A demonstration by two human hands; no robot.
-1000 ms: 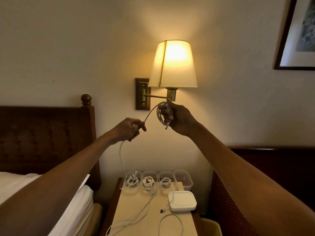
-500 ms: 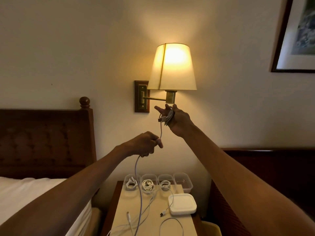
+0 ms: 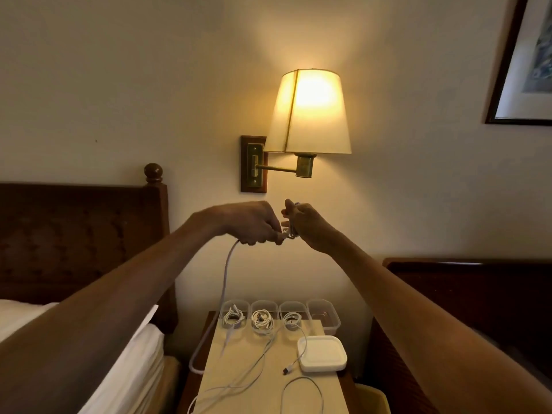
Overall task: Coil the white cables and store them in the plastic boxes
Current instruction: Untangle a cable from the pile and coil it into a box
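My right hand [image 3: 304,225] is raised in front of the wall and grips a small coil of white cable [image 3: 288,231]. My left hand [image 3: 254,224] touches the coil and pinches the same cable; its free length [image 3: 225,282] hangs down to the nightstand. Along the back of the nightstand stand several clear plastic boxes: the left box [image 3: 234,315], the second [image 3: 263,319] and the third [image 3: 292,316] each hold a coiled white cable, and the rightmost box [image 3: 324,316] looks empty. Loose white cables [image 3: 254,372] lie across the tabletop.
A white lid [image 3: 322,354] lies on the nightstand [image 3: 310,392] at the right. A lit wall lamp [image 3: 309,115] hangs just above my hands. A bed with white sheets [image 3: 140,369] and dark headboard is at the left, dark furniture at the right, a framed picture [image 3: 525,64] top right.
My left hand has risen from below and to the left to meet the right hand at the coil. The right hand came down a little from under the lamp. The view tilted downward.
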